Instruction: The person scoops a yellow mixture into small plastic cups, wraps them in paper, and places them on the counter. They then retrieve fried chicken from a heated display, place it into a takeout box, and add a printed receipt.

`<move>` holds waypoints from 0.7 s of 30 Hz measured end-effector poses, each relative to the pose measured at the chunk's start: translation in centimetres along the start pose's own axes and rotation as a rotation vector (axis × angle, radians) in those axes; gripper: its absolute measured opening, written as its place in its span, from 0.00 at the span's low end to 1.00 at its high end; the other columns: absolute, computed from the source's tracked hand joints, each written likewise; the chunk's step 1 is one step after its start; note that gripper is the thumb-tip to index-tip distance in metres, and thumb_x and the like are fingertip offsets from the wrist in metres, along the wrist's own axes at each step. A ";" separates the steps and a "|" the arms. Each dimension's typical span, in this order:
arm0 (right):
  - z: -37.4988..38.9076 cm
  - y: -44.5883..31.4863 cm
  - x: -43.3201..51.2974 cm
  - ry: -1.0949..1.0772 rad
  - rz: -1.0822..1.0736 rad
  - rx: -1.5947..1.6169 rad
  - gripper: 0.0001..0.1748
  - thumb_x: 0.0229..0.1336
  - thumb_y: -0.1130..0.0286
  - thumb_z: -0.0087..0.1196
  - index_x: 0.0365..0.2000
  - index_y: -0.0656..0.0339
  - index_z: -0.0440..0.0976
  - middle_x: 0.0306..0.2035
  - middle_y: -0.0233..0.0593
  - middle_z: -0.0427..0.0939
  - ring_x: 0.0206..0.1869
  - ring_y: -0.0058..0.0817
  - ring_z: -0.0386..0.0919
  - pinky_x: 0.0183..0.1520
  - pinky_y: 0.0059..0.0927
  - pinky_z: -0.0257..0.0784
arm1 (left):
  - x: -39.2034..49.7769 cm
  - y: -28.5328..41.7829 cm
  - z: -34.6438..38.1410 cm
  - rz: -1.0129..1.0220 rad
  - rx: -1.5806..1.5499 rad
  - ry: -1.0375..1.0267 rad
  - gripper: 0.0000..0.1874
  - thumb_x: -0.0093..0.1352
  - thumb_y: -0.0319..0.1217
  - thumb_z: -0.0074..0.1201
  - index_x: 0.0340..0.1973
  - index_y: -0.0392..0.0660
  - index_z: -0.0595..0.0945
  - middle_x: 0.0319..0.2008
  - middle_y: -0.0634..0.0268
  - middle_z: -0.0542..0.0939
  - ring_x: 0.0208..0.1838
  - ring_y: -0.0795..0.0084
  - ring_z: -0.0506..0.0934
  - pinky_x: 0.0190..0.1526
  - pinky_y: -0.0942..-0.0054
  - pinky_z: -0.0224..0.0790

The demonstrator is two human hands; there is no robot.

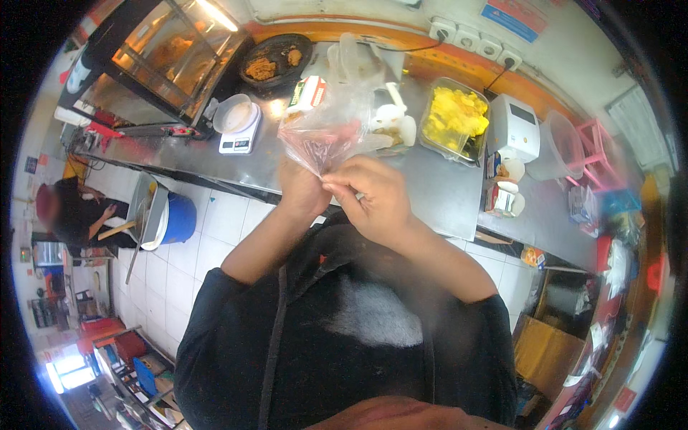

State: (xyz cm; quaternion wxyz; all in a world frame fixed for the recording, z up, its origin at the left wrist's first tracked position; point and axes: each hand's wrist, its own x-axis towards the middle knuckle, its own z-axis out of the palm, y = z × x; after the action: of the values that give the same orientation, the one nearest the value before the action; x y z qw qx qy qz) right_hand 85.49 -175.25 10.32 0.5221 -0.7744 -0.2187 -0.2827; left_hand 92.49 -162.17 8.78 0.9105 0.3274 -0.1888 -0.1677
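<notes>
My right hand [373,193] pinches the gathered edge of a thin clear plastic piece [328,131] between thumb and fingertips. Finger-like shapes in the plastic suggest a disposable glove, though it could be a bag. My left hand [303,185] is raised beside it, its fingers in or behind the creased film and blurred by it. Beyond the plastic stands a printed paper food box [307,94]. Just to the right, white pieces [389,121], perhaps tongs or cups, lie on the steel counter [441,199].
A kitchen scale [236,142] carries a plastic bowl [235,114]. Fried food lies on a black tray [277,70] by a lit glass warmer [161,59]. At right are a container of yellow food [454,121] and a white printer-like device [513,129]. A person [80,209] is near a blue bucket [180,217].
</notes>
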 end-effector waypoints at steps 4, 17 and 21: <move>-0.2 -0.6 -0.1 -0.109 0.080 0.083 0.05 0.57 0.80 0.62 0.36 0.64 0.82 0.35 0.44 0.83 0.32 0.30 0.81 0.34 0.28 0.75 | -0.2 0.0 0.3 -0.038 0.034 0.093 0.26 0.80 0.40 0.44 0.69 0.41 0.68 0.72 0.50 0.66 0.73 0.55 0.66 0.74 0.57 0.55; 5.1 0.0 0.4 -0.237 -0.279 -0.068 0.08 0.50 0.75 0.64 0.34 0.61 0.80 0.34 0.41 0.80 0.35 0.43 0.78 0.40 0.39 0.74 | -0.8 2.8 -3.9 0.658 1.849 0.064 0.38 0.62 0.47 0.65 0.63 0.40 0.73 0.62 0.48 0.72 0.68 0.46 0.68 0.65 0.52 0.61; 7.4 1.0 0.1 -0.099 -0.255 0.086 0.10 0.52 0.72 0.65 0.35 0.63 0.79 0.34 0.42 0.78 0.37 0.42 0.77 0.41 0.39 0.73 | -0.4 6.4 -6.8 0.046 1.736 0.283 0.46 0.61 0.57 0.66 0.65 0.39 0.69 0.62 0.50 0.70 0.67 0.52 0.67 0.67 0.53 0.59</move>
State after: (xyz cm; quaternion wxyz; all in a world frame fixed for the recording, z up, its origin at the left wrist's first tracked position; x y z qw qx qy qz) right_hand 87.72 -168.71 7.54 0.5033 -0.7303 -0.3527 -0.2983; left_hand 96.42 -153.75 8.09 0.3584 0.9179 -0.1414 0.0954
